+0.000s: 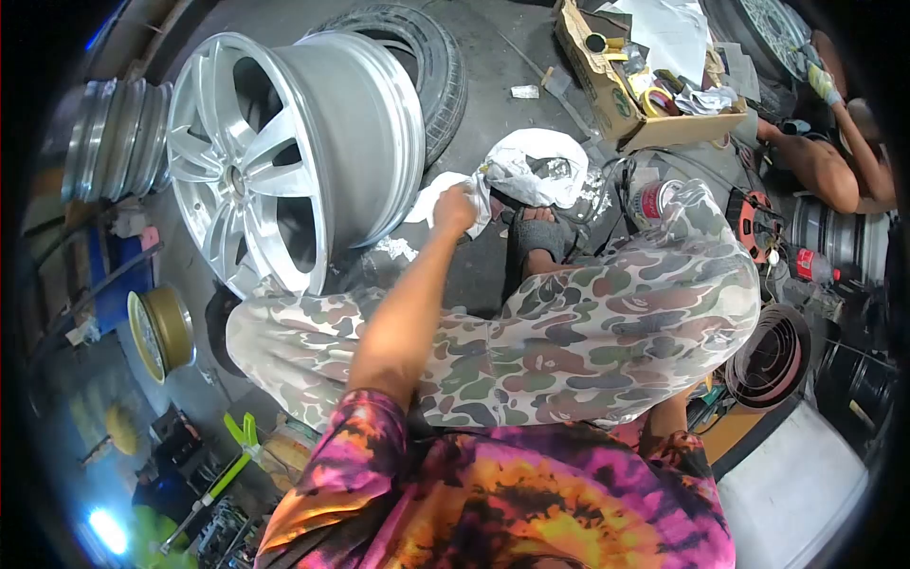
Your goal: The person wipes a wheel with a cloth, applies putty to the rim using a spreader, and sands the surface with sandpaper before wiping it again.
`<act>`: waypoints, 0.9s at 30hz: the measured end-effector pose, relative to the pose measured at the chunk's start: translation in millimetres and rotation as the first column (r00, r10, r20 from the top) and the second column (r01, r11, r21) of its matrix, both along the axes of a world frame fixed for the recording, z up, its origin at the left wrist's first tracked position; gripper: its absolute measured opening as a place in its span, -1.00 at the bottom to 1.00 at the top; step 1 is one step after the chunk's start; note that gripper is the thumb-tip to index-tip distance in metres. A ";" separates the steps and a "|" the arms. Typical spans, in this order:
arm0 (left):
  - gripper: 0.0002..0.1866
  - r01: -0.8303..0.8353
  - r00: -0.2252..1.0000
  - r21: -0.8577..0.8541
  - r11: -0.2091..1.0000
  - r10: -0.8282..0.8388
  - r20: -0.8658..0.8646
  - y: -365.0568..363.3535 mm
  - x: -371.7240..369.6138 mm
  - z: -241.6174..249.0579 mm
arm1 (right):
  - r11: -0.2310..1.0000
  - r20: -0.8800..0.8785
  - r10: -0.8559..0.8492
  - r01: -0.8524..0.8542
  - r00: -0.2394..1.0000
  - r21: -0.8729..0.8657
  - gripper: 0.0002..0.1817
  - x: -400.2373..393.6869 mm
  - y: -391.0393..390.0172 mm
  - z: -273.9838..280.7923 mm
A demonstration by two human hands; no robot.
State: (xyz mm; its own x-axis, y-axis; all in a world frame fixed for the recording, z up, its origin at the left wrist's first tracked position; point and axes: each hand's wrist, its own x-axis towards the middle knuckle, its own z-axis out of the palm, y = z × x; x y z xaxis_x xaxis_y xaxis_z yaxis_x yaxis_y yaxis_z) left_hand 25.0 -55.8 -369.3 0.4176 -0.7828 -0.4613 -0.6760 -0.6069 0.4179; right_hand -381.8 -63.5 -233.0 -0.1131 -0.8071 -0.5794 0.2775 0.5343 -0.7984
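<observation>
My left hand (455,211) is closed on a white cloth (433,197) low over the floor, right of a large silver alloy wheel (355,123). The wheel stands on its edge, its spoked face turned left, against my camouflage trousers (607,332). Just beyond the hand, another white bundle (540,166) lies in a loop on the floor, near my sandalled foot (540,237). My right forearm (666,417) reaches down at my right side, and the hand at its end is hidden.
A tyre (441,85) lies behind the wheel. Tapes and papers fill a cardboard box (654,133). Right of it sits a co-worker, a gloved hand (823,83) at another wheel (773,33). An orange cable reel (754,226), bottle (813,266) and tin (652,201) stand right; a gold rim (161,334) is left.
</observation>
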 end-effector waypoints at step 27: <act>-0.79 0.197 0.969 -0.047 0.979 -0.187 0.163 42.4 18.1 -24.6 | 0.934 0.043 0.340 -0.332 0.939 -0.132 -0.55 121.0 -42.4 32.4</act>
State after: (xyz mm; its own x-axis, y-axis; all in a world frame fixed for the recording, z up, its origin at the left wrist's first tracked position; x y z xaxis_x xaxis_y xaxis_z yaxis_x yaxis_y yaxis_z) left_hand 43.2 -13.4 -393.9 0.3199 -0.8805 -0.3499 -0.8374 -0.4355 0.3302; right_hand -260.8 -105.9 -200.6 0.2111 -0.8560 -0.4719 0.1515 0.5056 -0.8493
